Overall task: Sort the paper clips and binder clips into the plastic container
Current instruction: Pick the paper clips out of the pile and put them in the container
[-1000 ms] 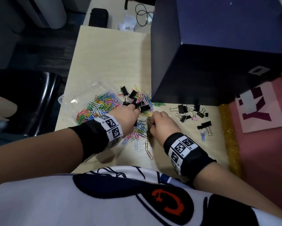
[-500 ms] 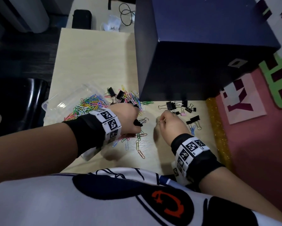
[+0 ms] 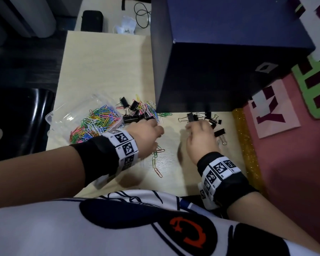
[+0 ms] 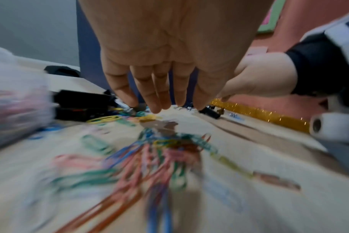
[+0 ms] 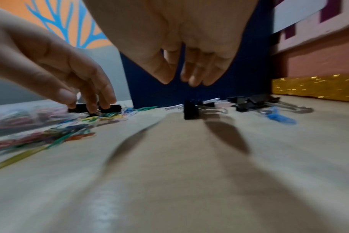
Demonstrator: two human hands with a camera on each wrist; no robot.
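Left hand [image 3: 146,133] fingers extended, empty, over paper clips [image 3: 156,156] beside plastic container [image 3: 63,115]. Right hand [image 3: 200,139] relaxed, empty, above binder clips [image 3: 192,117]. Advice: pinch single binder clip by body; keep types separate.

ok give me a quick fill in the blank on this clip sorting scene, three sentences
1. The clear plastic container holds coloured ____ clips.
2. The black binder clips ahead of the right hand lie at the foot of a dark ____ box.
3. The left hand is over the table with its fingers held ____.

Missing: paper; blue; straight
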